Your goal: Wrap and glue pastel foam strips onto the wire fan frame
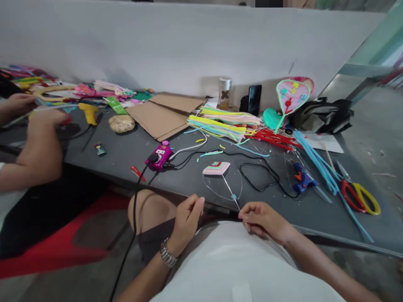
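My right hand (262,220) pinches the lower end of a thin wire frame (242,184), at the table's front edge. The frame is a rounded loop with a central stem and a small blue piece where the wires meet. At its far end sits a striped patch of pipe cleaners (216,168) in pink, green, red and blue. My left hand (188,218), with a metal watch on the wrist, is held closed left of the frame and apart from it. I see nothing between its fingers.
Bundled pipe cleaners (217,128), cardboard (160,117), and a finished pink fan (291,98) lie behind. To the right are a blue glue gun (304,178) with a looping cable and scissors (359,197). A purple device (160,157) stands left; a co-worker's arm (42,142) is farther left.
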